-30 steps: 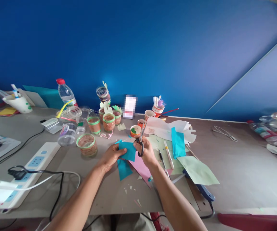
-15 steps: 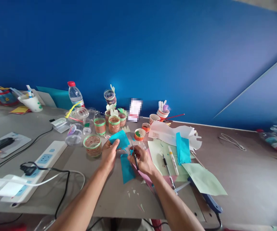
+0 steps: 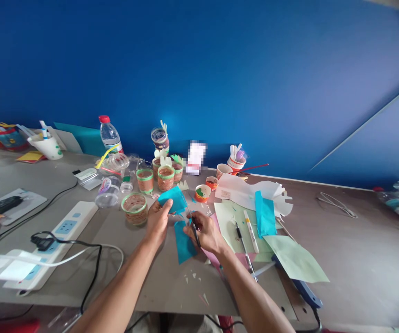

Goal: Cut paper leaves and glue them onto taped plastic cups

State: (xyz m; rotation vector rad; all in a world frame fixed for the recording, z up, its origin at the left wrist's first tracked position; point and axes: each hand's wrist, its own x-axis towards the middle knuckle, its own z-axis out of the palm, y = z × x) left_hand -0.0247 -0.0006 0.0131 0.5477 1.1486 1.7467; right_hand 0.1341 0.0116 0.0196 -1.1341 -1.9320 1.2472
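The left hand (image 3: 158, 223) is pinched narrow on a square of blue paper (image 3: 173, 200), thumb lying flat on top and the other fingers tucked beneath. The right hand (image 3: 204, 231) is curled around black-handled scissors (image 3: 194, 227), the blades pointing up at the paper's right edge; from here I can't tell whether they bite into it. The blue square is held just above the table, between the jars and the loose sheets.

I count two more blue pieces: one lower blue sheet (image 3: 184, 245) just below the hands, and one folded blue strip (image 3: 265, 215) off to the right. There's one white marker (image 3: 251, 231) and one black pen (image 3: 243, 249), side by side. Four small brown-wrapped pots cluster at the back, a front pot (image 3: 165, 179) among them, and one wider jar (image 3: 135, 209) sits near the left hand. One red-capped bottle (image 3: 110, 135) stands behind, and one long power strip (image 3: 58, 243) lies to the left with a black plug in it.

The table (image 3: 362, 249) is grey-brown, with pale paper scraps (image 3: 194, 276) scattered close to the near edge. A plain, deep blue wall (image 3: 199, 69) rises straight behind everything, with a pale line slanting across its right side.
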